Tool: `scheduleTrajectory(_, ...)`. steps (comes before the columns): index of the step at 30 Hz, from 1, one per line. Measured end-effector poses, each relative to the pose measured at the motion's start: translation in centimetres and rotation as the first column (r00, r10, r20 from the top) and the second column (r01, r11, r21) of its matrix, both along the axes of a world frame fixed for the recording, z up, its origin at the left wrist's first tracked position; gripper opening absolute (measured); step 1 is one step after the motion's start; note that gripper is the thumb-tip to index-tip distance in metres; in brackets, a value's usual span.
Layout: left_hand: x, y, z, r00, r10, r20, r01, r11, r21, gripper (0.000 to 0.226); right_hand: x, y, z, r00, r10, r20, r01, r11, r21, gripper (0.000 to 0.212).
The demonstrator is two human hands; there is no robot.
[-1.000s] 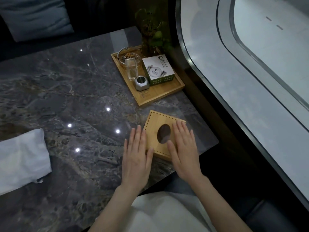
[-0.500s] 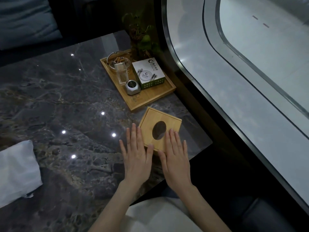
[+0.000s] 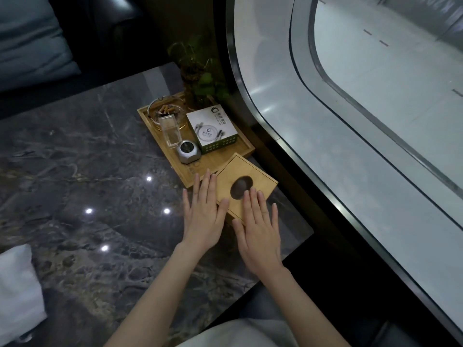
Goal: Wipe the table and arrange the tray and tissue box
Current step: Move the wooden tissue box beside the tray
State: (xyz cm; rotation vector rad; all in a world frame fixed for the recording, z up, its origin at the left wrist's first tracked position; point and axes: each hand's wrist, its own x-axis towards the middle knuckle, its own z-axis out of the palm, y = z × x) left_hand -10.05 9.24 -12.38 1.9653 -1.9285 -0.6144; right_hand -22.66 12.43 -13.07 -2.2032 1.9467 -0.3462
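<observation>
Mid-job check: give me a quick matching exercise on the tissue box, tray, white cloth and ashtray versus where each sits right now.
Things:
1. tissue box
2. tray
3. white cloth
4. ashtray

Places:
A. far corner of the tray
B. under both hands' fingers, against the tray's near edge
C. table's left edge, near the person
D. by the plant, holding the small items

Pairs: 1-B, 2-D, 3-C, 4-A

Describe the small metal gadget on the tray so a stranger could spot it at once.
Find the wooden tray at the marble table's far right corner. The gadget sits at its near edge, just in front of a clear plastic holder. It alone is silvery, faceted, with a dark round top.
</observation>
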Motion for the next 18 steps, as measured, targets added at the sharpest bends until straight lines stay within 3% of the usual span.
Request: scheduleTrajectory(18,-0.8,-6.1,-0.1,0.989,-0.130,0.068,0.131,0.991,-0.012,0.062,-0.7,-3.8,0.1,1.000,-0.015,0.014,0.014,0.999,0.038,0.060)
